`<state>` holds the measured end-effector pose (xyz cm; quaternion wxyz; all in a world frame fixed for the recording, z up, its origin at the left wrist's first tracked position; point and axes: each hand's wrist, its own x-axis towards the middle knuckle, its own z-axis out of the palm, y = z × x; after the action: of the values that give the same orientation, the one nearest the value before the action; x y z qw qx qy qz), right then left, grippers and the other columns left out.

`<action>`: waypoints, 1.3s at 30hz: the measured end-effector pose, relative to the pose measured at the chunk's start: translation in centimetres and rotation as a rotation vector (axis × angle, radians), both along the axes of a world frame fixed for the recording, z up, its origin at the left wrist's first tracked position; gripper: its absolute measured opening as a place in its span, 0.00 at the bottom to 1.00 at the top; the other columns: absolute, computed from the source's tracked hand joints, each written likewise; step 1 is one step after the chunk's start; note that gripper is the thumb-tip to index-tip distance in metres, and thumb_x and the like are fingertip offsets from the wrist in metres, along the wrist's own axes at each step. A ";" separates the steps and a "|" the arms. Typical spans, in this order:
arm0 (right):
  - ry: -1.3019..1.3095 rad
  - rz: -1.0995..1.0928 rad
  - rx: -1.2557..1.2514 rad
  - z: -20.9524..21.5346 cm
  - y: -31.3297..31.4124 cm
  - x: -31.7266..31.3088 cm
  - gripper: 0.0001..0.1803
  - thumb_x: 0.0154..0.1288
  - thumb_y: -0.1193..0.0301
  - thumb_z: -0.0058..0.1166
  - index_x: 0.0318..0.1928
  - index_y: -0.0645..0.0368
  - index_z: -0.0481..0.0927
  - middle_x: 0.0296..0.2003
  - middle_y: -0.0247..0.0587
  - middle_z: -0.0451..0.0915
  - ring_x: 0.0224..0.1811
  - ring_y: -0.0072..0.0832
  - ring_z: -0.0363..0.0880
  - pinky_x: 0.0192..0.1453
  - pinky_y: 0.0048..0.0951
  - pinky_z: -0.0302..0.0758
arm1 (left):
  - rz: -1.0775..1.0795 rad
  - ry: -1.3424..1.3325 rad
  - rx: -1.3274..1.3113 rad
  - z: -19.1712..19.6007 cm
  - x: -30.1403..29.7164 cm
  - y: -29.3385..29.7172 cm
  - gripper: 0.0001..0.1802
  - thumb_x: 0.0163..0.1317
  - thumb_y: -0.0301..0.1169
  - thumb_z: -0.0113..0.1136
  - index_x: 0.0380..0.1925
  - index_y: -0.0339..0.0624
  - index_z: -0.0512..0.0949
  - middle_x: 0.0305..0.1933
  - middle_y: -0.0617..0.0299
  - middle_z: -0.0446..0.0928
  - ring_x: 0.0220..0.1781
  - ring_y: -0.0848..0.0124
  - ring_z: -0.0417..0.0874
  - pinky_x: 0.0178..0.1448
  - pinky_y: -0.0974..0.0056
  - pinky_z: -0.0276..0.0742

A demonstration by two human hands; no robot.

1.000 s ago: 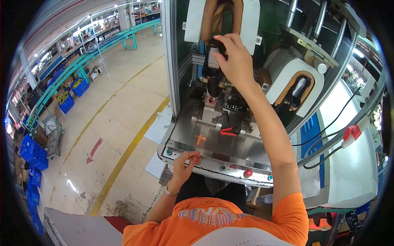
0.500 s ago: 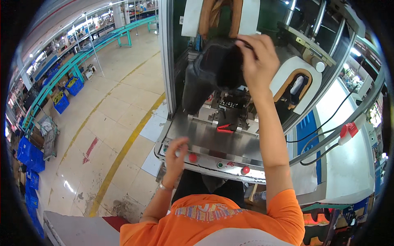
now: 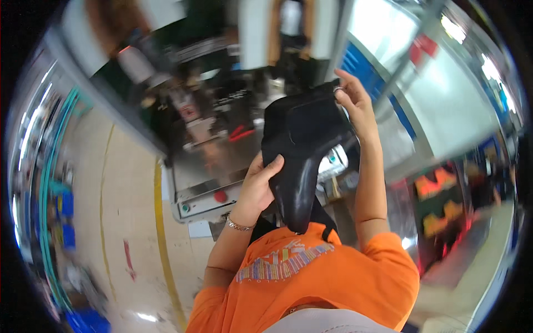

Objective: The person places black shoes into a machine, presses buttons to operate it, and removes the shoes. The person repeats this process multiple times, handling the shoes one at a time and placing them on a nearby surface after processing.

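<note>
A black leather boot upper (image 3: 302,144) is between my two hands, its toe pointing down toward my body. My right hand (image 3: 355,102) pinches the top edge of its shaft at the upper right. Lower down, my left hand (image 3: 262,180) grips the heel side, the thumb lying on the dark leather. Behind the boot stands a machine with a metal bed (image 3: 208,164). A red-handled tool (image 3: 242,133) lies on that bed, blurred by motion. The boot hides part of the machine's front edge.
A red button (image 3: 220,196) and a green button (image 3: 185,208) sit on the machine's front panel. On the right is a white-topped bench (image 3: 438,94). Orange shoe parts (image 3: 436,183) fill a rack below it. Teal conveyor rails (image 3: 53,194) run along the left.
The view has swung to the right. My right hand has brought the boot out of the machine and toward my body. My left hand, free before, now grips it too.
</note>
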<state>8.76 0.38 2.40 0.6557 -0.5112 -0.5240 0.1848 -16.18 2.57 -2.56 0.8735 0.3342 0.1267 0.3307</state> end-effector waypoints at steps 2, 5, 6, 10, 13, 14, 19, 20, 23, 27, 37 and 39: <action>-0.044 -0.284 -0.149 -3.3 -5.9 2.2 0.25 0.61 0.68 0.54 0.58 0.60 0.67 0.47 0.36 0.72 0.44 0.20 0.70 0.50 0.22 0.68 | -0.095 0.029 -0.088 -1.0 2.9 -1.0 0.18 0.62 0.25 0.52 0.52 0.37 0.67 0.50 0.58 0.74 0.50 0.68 0.76 0.53 0.62 0.74; -0.215 -0.103 -0.399 -3.4 -15.7 -1.0 0.37 0.57 0.58 0.57 0.62 0.62 0.58 0.57 0.44 0.63 0.62 0.33 0.59 0.65 0.35 0.56 | -0.227 0.089 -0.189 -4.1 7.4 -2.6 0.19 0.62 0.22 0.49 0.54 0.34 0.65 0.53 0.54 0.72 0.52 0.64 0.75 0.55 0.59 0.74; -0.196 0.045 -0.373 -3.5 -18.5 -2.1 0.45 0.53 0.52 0.59 0.63 0.64 0.55 0.62 0.49 0.58 0.66 0.39 0.54 0.68 0.37 0.51 | -0.262 0.132 -0.238 -5.2 9.3 -3.8 0.19 0.62 0.21 0.46 0.54 0.33 0.65 0.53 0.53 0.71 0.53 0.63 0.75 0.57 0.58 0.72; -0.436 -0.040 -0.961 -2.7 -25.8 -5.3 0.43 0.50 0.55 0.61 0.65 0.50 0.57 0.64 0.61 0.51 0.61 0.55 0.61 0.62 0.41 0.63 | -0.610 0.168 -0.471 -10.6 14.7 -9.0 0.17 0.64 0.22 0.41 0.53 0.31 0.65 0.54 0.50 0.70 0.56 0.59 0.72 0.63 0.54 0.65; -0.411 -0.436 -0.923 -5.2 -28.6 -5.2 0.29 0.48 0.78 0.51 0.55 0.53 0.71 0.51 0.51 0.73 0.51 0.48 0.73 0.54 0.37 0.71 | -0.667 0.367 -0.720 -10.9 18.0 -13.1 0.16 0.65 0.24 0.41 0.52 0.31 0.64 0.55 0.49 0.68 0.58 0.58 0.69 0.65 0.53 0.63; -0.366 -0.612 -0.960 -5.6 -29.4 -4.6 0.26 0.44 0.82 0.46 0.49 0.57 0.75 0.44 0.50 0.77 0.48 0.45 0.75 0.52 0.36 0.71 | -0.712 0.383 -0.768 -10.6 18.8 -14.2 0.17 0.65 0.25 0.42 0.53 0.29 0.62 0.56 0.47 0.67 0.59 0.57 0.68 0.66 0.53 0.62; -0.452 -0.901 -0.947 -8.0 -34.5 5.1 0.17 0.43 0.79 0.45 0.36 0.59 0.81 0.31 0.53 0.79 0.38 0.46 0.78 0.45 0.39 0.73 | -0.916 0.491 -0.608 -11.3 17.3 -16.5 0.28 0.65 0.36 0.48 0.61 0.36 0.54 0.58 0.53 0.63 0.60 0.60 0.68 0.61 0.51 0.68; -0.473 -0.887 -0.998 -8.1 -35.6 7.6 0.17 0.43 0.79 0.45 0.36 0.59 0.81 0.31 0.52 0.79 0.38 0.47 0.78 0.45 0.40 0.74 | -0.924 0.501 -0.497 -12.2 16.6 -15.9 0.27 0.65 0.34 0.49 0.60 0.38 0.56 0.58 0.54 0.63 0.59 0.61 0.69 0.60 0.52 0.69; -0.405 -1.112 -1.139 -8.1 -38.1 14.1 0.15 0.45 0.77 0.44 0.34 0.56 0.82 0.32 0.50 0.80 0.39 0.48 0.78 0.45 0.41 0.73 | -0.845 0.576 -0.170 -14.9 14.7 -13.3 0.23 0.63 0.30 0.50 0.58 0.43 0.60 0.57 0.57 0.65 0.55 0.65 0.72 0.56 0.57 0.71; -0.580 -1.478 -0.942 -11.0 -39.1 23.9 0.16 0.49 0.77 0.44 0.38 0.54 0.80 0.37 0.49 0.80 0.42 0.45 0.78 0.46 0.40 0.73 | -0.525 0.651 0.282 -17.5 13.6 -11.0 0.18 0.60 0.26 0.51 0.52 0.43 0.67 0.54 0.61 0.69 0.50 0.72 0.74 0.50 0.66 0.72; 0.057 -1.082 -1.440 -31.6 -35.9 29.0 0.13 0.46 0.72 0.50 0.33 0.64 0.81 0.35 0.56 0.80 0.38 0.42 0.81 0.43 0.39 0.76 | -0.641 0.668 0.348 -18.4 9.9 -8.9 0.15 0.62 0.27 0.49 0.50 0.42 0.69 0.50 0.62 0.73 0.48 0.72 0.76 0.49 0.68 0.72; -0.110 -0.775 -1.496 -33.1 -35.5 27.5 0.13 0.47 0.69 0.53 0.33 0.64 0.81 0.31 0.53 0.81 0.30 0.38 0.82 0.38 0.36 0.77 | -0.531 0.691 0.445 -18.8 8.8 -7.7 0.14 0.61 0.25 0.50 0.48 0.42 0.71 0.47 0.62 0.75 0.46 0.74 0.77 0.46 0.70 0.72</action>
<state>36.26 -35.08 -30.66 0.1350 -0.9627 -0.0822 0.2198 -7.35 -5.17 -21.34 0.7418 0.6237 0.2461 -0.0147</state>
